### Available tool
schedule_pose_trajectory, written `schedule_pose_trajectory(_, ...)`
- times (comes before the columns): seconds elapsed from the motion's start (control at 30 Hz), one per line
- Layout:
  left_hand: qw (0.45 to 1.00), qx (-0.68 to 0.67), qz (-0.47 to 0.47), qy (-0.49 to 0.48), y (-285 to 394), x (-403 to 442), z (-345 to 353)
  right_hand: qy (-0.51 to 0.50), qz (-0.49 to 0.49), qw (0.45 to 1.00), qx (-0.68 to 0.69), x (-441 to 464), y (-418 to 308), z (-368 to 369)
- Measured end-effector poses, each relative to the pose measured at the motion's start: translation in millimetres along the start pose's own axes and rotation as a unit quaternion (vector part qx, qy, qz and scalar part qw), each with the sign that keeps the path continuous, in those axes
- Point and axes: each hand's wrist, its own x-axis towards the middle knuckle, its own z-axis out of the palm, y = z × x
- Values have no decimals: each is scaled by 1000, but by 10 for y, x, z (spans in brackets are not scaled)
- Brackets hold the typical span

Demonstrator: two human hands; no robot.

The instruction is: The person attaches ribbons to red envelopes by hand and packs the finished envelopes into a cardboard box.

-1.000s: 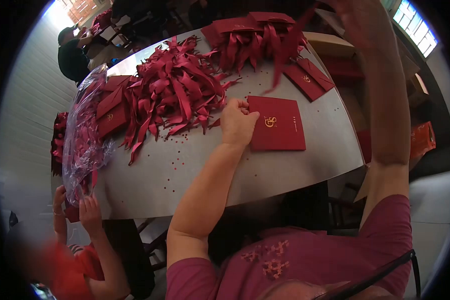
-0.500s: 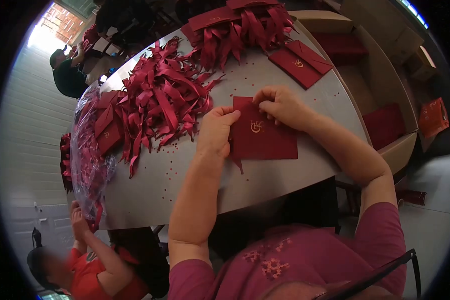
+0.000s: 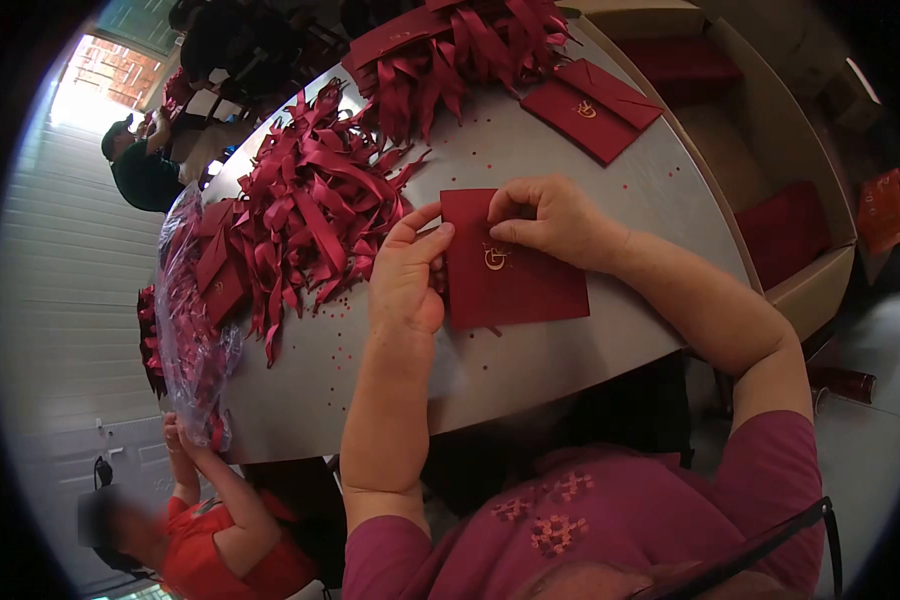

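A flat dark-red paper bag (image 3: 520, 290) with a gold logo is held tilted up over the table in front of me. My left hand (image 3: 407, 275) grips its left edge, thumb on the near face and the other fingers partly behind. Over the bag's upper part, my right hand (image 3: 560, 222) has thumb and forefinger pinched together just above the logo; whatever is between the fingertips is too small to make out. A short ribbon end shows below the bag's lower edge. Farther off lies another red bag (image 3: 590, 110) with its flap folded.
A heap of red ribbons (image 3: 315, 190) and stacked ribboned bags (image 3: 410, 45) cover the table's far left and back. Clear plastic wrap (image 3: 185, 320) lies at the left, near a person in red (image 3: 225, 545). A cardboard box (image 3: 815, 290) with red contents stands right. Small red dots litter the table (image 3: 370, 400).
The bag and both hands have shifted slightly left in view. My right fingertips have moved lower on the bag's face. The ribbon tail below the bag shows less than before.
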Motion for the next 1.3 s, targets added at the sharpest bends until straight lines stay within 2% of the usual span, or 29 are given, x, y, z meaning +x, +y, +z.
schedule_pose_trajectory(0.23, 999, 15, 49, 6, -2, -53, 45, -14, -15, 1000, 0, 26, 4, 0)
schedule_pose_trajectory(0.3, 988, 57, 146, -6, -14, -83, 87, -8, -21, 1000, -6, 34, 18, 8)
schedule_pose_trajectory(0.33, 988, 58, 147, -7, -38, -103, 127, -3, -25, 1000, -12, 37, 29, 13)
schedule_pose_trajectory(0.4, 936, 214, 276, 51, -96, -142, 202, -2, -47, 998, -42, 45, 50, 20)
schedule_pose_trajectory(0.53, 938, 178, 297, 26, -94, -124, 221, -5, -92, 994, -52, 34, 59, 31)
schedule_pose_trajectory(0.63, 978, 34, 203, -28, 27, -144, 154, 1, -93, 995, -28, 39, 54, 29)
schedule_pose_trajectory(0.73, 983, 26, 163, -84, 73, -135, 80, -29, -113, 991, -62, 73, -8, -19)
schedule_pose_trajectory(0.87, 985, -25, 153, -69, 75, -113, 86, -97, -124, 984, -84, 241, -162, -165)
schedule_pose_trajectory(0.93, 984, -45, 159, -70, 45, -77, 67, -126, -129, 964, -198, 319, -269, -227)
schedule_pose_trajectory(0.97, 984, -51, 163, -58, 23, -57, 56, -129, -131, 962, -200, 324, -271, -200)
schedule_pose_trajectory(1.13, 981, -43, 187, -22, -58, 13, 15, -58, -73, 995, -26, 251, -58, 102)
schedule_pose_trajectory(1.3, 975, 4, 220, 17, -94, 56, 76, -30, -86, 992, -82, 201, -63, 224)
